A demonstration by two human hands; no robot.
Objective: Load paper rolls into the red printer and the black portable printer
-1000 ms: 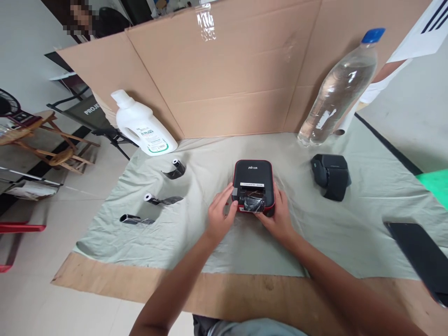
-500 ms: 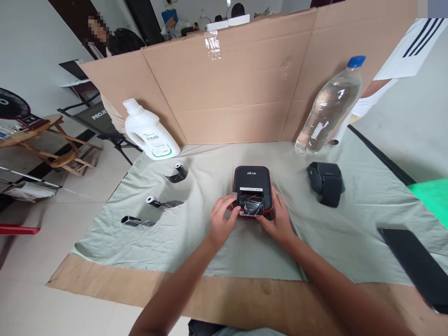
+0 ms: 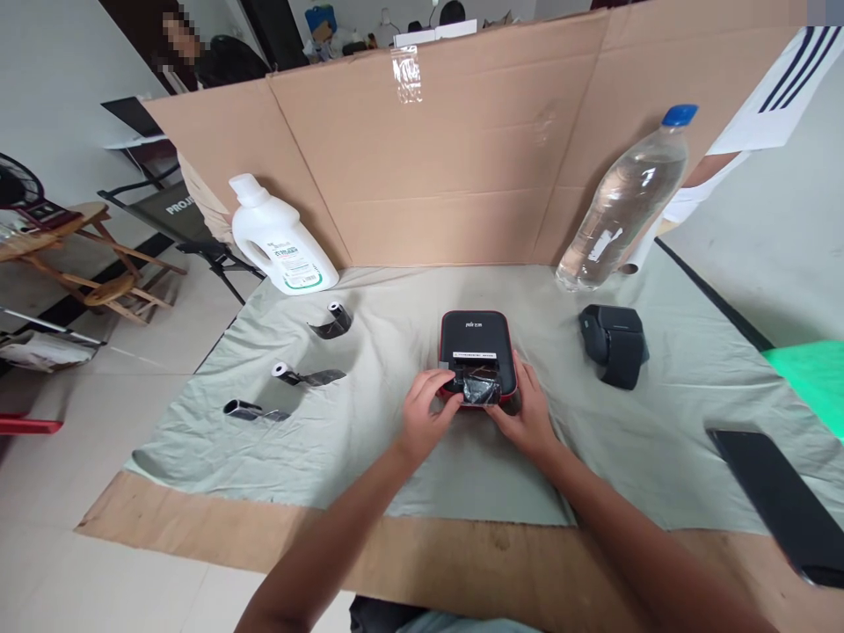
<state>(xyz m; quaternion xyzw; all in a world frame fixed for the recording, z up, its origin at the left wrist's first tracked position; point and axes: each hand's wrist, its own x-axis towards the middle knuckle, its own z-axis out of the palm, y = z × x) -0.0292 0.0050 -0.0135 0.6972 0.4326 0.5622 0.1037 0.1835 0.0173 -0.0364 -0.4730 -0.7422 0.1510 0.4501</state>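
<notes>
A small black label printer (image 3: 476, 331) with red trim sits at the middle of the cloth. Glossy black film (image 3: 481, 389) lies bunched in the opening at its near end, below a white label strip. At the near left corner, my left hand (image 3: 427, 409) is closed in a pinch on the left edge of the film; its fingertips partly hide what they grip. My right hand (image 3: 527, 409) wraps the printer's right side, thumb at the front edge. To the left lie three small rolls with black film tails: a far roll (image 3: 336, 314), a middle roll (image 3: 285, 374) and a near roll (image 3: 241, 410).
A cardboard screen (image 3: 448, 167) stands behind, with a white jug (image 3: 283, 242) and a water bottle (image 3: 623, 211) before it. On the right are a black strapped device (image 3: 613, 345) and a phone (image 3: 778, 501). People are partly visible beyond the screen.
The view has shifted slightly. My left fingertips seem to have moved a little closer to the film, while my right hand keeps its grip on the printer.
</notes>
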